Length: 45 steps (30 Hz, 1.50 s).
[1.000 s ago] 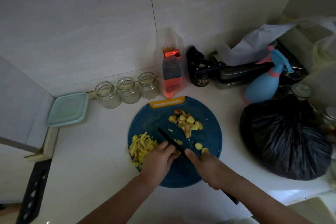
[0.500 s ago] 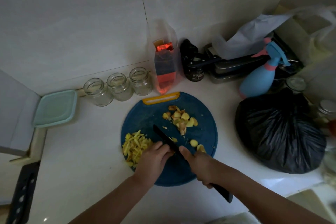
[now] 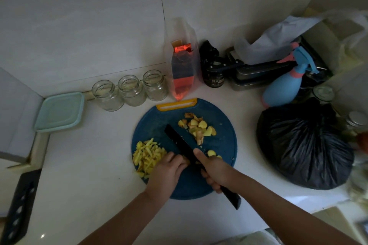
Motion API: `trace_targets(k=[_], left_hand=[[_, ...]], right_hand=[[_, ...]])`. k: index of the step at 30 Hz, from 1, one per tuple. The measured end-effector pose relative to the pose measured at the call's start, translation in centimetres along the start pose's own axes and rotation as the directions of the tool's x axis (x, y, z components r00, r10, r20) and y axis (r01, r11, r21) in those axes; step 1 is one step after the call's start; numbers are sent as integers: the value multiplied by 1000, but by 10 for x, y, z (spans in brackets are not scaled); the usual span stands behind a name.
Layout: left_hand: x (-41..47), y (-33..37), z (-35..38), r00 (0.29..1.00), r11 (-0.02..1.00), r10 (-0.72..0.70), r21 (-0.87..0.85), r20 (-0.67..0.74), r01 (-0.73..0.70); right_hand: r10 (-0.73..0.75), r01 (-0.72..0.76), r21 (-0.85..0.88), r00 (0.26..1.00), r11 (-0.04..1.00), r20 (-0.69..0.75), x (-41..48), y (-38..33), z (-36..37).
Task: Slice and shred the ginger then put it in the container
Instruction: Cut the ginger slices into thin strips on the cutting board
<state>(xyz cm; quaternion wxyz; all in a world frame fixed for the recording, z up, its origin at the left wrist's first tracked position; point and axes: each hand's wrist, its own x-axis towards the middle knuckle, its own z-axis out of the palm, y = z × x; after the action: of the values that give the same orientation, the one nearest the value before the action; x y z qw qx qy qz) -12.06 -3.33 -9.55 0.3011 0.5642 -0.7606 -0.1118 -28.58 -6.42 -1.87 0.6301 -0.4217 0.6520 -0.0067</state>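
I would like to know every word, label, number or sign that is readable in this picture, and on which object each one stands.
No text here can be read with certainty.
black jar: pale characters on its label, too blurred to read.
red packet inside the clear bag: any print is too small to tell.
glass jars: no label visible.

Three open jars (image 3: 131,90), one knife (image 3: 179,141)

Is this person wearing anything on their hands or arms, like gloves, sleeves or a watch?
No. The left hand and right hand are bare, without gloves, and I see no rings or watch. Both forearms are uncovered to the picture's edge; no sleeve shows.
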Motion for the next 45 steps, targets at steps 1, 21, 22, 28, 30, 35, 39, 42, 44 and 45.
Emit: trace_targets(k=[1,21,22,28,30,35,39,42,44,45], left_hand=[[1,1,0,1000,1000,-5,1,-6,5],[2,6,-4,999,999,-30,-17,26,30],[2,7,-4,999,999,-29,-21,25,29],[0,4,-5,998,996,-62,-62,1,62],[0,3,-4,998,995,-68,-79,5,68],[0,1,-4,999,995,-51,-91,-1,50],[-1,2,-5,997,992,-72,-99,12,72],[-1,0,-7,997,991,-69,-111,40,73],[-2,-2,-8,994,989,-90,-109,61,96],[-2,-3,-8,993,988,-97,-111,64,104]], right_hand=[[-11,11,1,1000,1000,25,0,3,-3],[-40,41,-16,999,999,17,-22,16,-2],[-34,34,-15,999,999,11,-23,16,0],[-43,41,-115,999,992,-21,-13,21,6],[-31,27,-124,999,992,-29,-13,19,6],[-132,111,-259,989,959,-63,-18,18,14],[-166,144,-147,974,979,-152,-11,13,22],[-168,157,-90,978,983,-121,3,3,22],[-158,157,-16,982,987,-100,3,-6,19],[-201,188,-99,971,977,-134,4,-4,17]])
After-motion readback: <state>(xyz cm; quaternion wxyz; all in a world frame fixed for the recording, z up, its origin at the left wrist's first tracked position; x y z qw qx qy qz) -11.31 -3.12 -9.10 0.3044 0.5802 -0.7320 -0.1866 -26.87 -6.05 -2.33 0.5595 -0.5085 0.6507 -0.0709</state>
